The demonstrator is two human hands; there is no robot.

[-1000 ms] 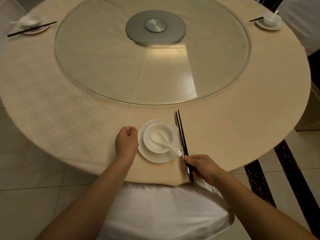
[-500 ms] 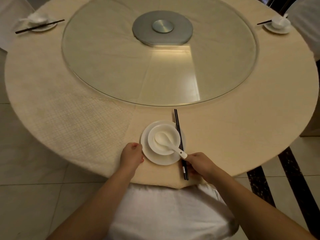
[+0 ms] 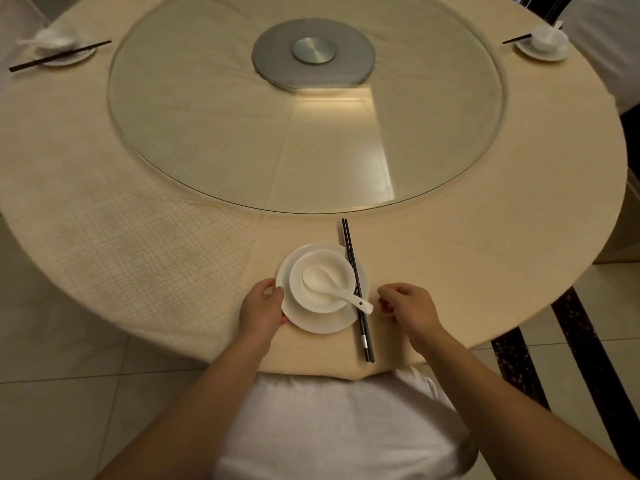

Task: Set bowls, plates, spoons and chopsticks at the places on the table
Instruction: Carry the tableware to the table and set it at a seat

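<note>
Two hands are seen at the near edge of a round table, one on each side of a place setting. The left hand is laid against the left rim of a white plate, its fingers curled around that rim. The right hand is held just right of the setting, fingers loosely bent and gripping nothing; a narrow gap is seen between its fingertips and the spoon handle.

On the plate a round white bowl is set, and in it a glossy white spoon is laid, its handle reaching over the rim toward the right hand. A pair of slim black chopsticks is laid straight across the plate's right edge, between the bowl and the right hand, the near ends close to the table edge, the far tips short of a large round glass turntable.

Beyond the right hand, a broad band of smooth cream cloth is left bare. Beyond the left hand, the cloth is woven in a coarse grid. A grey metal disc is seen under the glass. Further settings are laid far right and far left. A white-covered chair is tucked under the near edge.
</note>
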